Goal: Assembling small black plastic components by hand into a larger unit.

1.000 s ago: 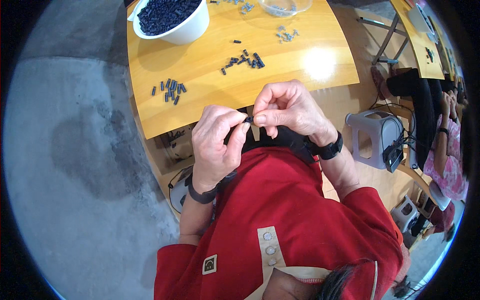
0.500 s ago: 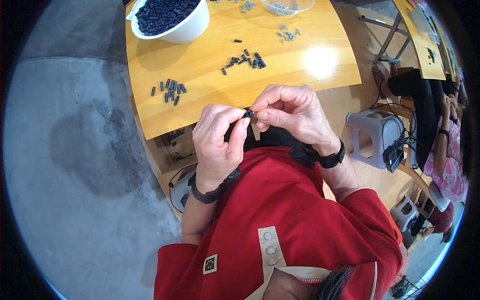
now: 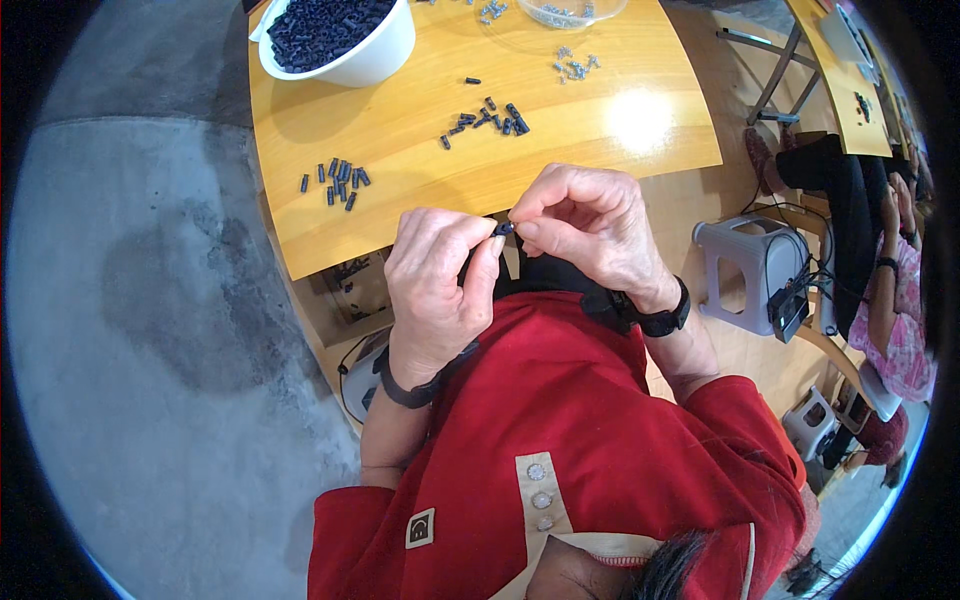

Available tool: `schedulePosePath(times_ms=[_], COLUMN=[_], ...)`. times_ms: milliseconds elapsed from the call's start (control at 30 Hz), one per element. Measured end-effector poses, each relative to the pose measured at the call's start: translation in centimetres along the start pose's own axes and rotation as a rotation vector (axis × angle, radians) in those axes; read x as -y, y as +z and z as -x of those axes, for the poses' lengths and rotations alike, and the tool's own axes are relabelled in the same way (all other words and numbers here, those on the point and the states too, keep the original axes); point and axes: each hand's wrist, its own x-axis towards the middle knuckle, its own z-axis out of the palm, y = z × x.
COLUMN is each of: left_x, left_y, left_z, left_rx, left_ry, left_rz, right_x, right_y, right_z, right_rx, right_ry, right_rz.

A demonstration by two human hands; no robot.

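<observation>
One white bowl (image 3: 385,55) of dark pieces, one clear dish (image 3: 570,14), two loose heaps of dark pieces (image 3: 338,182) (image 3: 487,120), two stools (image 3: 745,270) (image 3: 815,425), two wristbands (image 3: 660,320).

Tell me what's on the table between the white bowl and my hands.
Head view: two loose groups of small dark parts lie on the wooden table between.

- The left hand (image 3: 437,290) and right hand (image 3: 590,225) have closed in on each other at the near edge of the wooden table (image 3: 400,120); their fingertips now meet.
- The small dark part (image 3: 503,229) is pinched between both hands' fingertips, where before a pale strip hung below the right hand's fingers.
</observation>
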Motion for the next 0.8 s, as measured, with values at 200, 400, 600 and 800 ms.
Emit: schedulePosePath(times_ms=[200, 400, 600, 800], left_x=[0.0, 0.4, 0.2, 2.5], left_y=[-0.1, 0.0, -0.4, 0.2], left_z=[-0.3, 0.1, 0.7, 2.3], left_rx=[0.044, 0.046, 0.133, -0.018], left_ry=[0.122, 0.181, 0.081, -0.148], left_rz=[-0.094, -0.015, 0.202, 0.253], right_x=[1.0, 1.5, -1.9, -2.1], right_y=[-0.3, -1.3, -1.7, -0.8], right_z=[-0.1, -0.9, -1.4, -3.2], right_rx=[-0.005, 0.174, 0.42, 0.223], right_ry=[-0.05, 0.111, 0.448, 0.308], right_rz=[0.256, 0.202, -0.579, -0.103])
